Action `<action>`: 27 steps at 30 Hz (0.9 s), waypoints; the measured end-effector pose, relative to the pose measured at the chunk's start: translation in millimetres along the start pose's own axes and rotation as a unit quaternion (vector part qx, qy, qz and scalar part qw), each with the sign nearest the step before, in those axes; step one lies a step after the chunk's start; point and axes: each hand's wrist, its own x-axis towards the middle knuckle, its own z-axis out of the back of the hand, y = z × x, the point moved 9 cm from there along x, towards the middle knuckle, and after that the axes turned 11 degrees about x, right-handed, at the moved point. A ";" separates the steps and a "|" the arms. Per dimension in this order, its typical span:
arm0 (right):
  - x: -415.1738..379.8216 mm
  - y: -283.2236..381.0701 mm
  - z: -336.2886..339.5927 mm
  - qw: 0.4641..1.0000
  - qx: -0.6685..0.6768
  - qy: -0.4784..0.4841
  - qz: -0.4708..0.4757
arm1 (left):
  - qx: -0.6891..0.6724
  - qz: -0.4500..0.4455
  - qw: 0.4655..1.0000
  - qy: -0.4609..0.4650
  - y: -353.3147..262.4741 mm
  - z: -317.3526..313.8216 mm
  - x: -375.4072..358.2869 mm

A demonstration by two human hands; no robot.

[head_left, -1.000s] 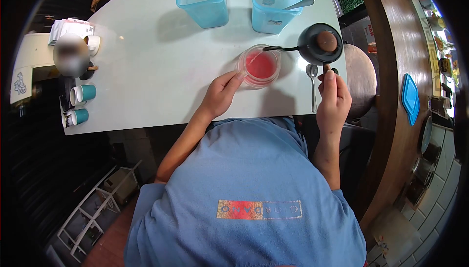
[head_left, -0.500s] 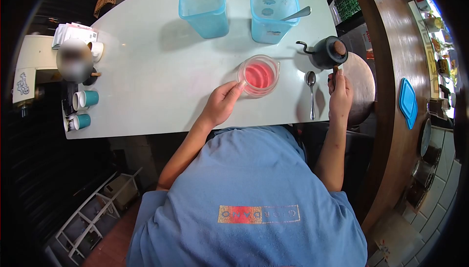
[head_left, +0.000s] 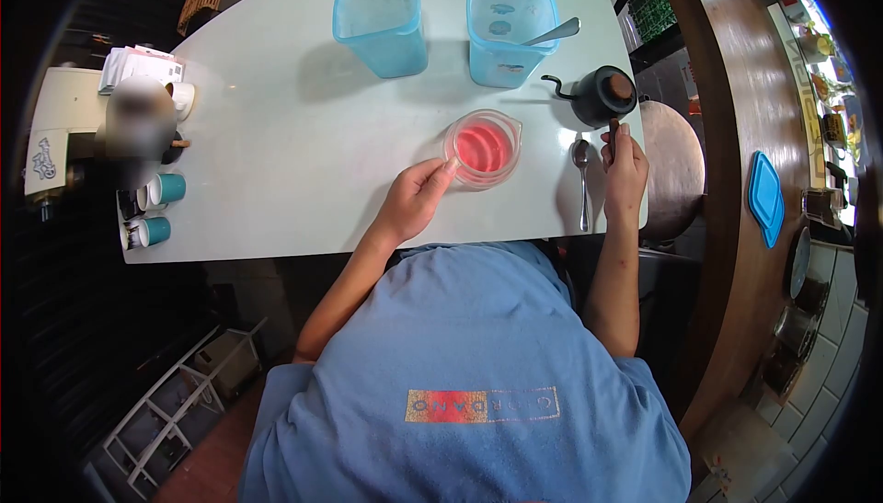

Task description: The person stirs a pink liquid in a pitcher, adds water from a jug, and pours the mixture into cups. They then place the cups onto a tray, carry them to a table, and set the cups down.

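Observation:
My left hand [head_left: 416,198] grips the handle of a clear glass jug [head_left: 485,147] with pink-red liquid in it. My right hand [head_left: 625,172] is closed round the handle of a black gooseneck kettle [head_left: 602,97], whose spout points left. A metal spoon [head_left: 582,186] lies on the white table between the jug and my right hand. Beyond the jug, a blue translucent container [head_left: 510,39] has a metal utensil [head_left: 555,31] leaning out of it. Another blue container [head_left: 379,25] stands to its left.
Cups [head_left: 167,188], papers [head_left: 143,66] and a white machine [head_left: 72,98] are at the left end of the table [head_left: 248,154]. A round stool [head_left: 671,172] is at the right. A blue lid [head_left: 766,200] lies on a wooden counter [head_left: 727,255].
My right hand has moved the kettle slightly left, closer to the jug. The jug, containers and spoon have shifted only slightly in view, and my left hand keeps its hold.

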 end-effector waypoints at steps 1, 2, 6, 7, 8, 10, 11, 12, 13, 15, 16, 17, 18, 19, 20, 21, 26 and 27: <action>1.2 -1.4 0.4 1.000 -0.019 -0.002 0.005 | 0.002 0.001 1.000 -0.001 -0.1 0.2 0.2; 1.1 -1.1 0.0 0.999 -0.037 -0.004 0.010 | 0.002 0.002 1.000 0.000 -1.3 0.0 0.4; -3.5 2.7 0.4 0.998 -0.065 0.011 0.009 | 0.005 0.003 1.000 -0.005 -2.7 1.6 0.6; -1.0 2.0 6.3 0.995 -0.098 0.028 0.005 | 0.001 -0.005 1.000 -0.006 -3.1 1.3 0.3; -0.7 2.5 8.7 0.990 -0.132 0.046 0.002 | 0.002 -0.003 1.000 -0.002 -2.9 -0.7 0.8; -9.4 3.3 25.6 0.995 -0.093 -0.032 0.011 | -0.018 -0.036 0.999 -0.036 -10.3 2.5 1.4; -15.1 5.7 41.2 0.989 -0.119 -0.080 0.046 | -0.017 -0.036 0.999 -0.029 -10.6 1.1 1.6; -23.9 8.7 54.4 0.978 -0.144 -0.127 0.081 | -0.018 -0.033 0.999 -0.026 -9.4 1.7 1.5; -34.2 -0.1 58.5 0.977 -0.167 -0.116 0.059 | -0.019 -0.030 0.999 -0.023 -8.4 1.7 1.9; -61.1 -2.8 50.9 0.961 -0.267 -0.069 0.033 | -0.019 -0.036 0.999 -0.019 -8.3 1.4 2.9; -70.7 -9.0 40.3 0.932 -0.362 -0.015 0.007 | -0.019 -0.041 0.999 -0.022 -8.4 2.1 2.5; -77.6 -7.9 38.0 0.932 -0.362 -0.017 0.004 | -0.018 -0.039 0.999 -0.019 -8.3 2.1 2.1; -83.7 -0.7 31.4 0.914 -0.404 -0.008 0.037 | -0.010 -0.034 0.999 -0.017 -8.4 2.5 2.0; -87.8 5.1 25.5 0.893 -0.445 0.001 0.070 | -0.001 -0.031 0.999 -0.015 -8.5 2.5 2.2; -88.3 3.4 25.1 0.893 -0.444 -0.002 0.070 | 0.000 -0.032 0.999 -0.012 -8.7 2.0 2.7; -88.3 0.4 22.6 0.887 -0.456 0.005 0.075 | -0.004 -0.033 0.999 -0.013 -8.6 1.7 2.8; -89.0 4.3 9.5 0.849 -0.514 0.039 0.113 | -0.006 -0.039 0.999 -0.011 -10.0 2.4 4.1; -89.5 11.2 14.0 0.891 -0.447 0.030 0.070 | -0.004 -0.039 0.999 -0.008 -10.0 1.5 4.5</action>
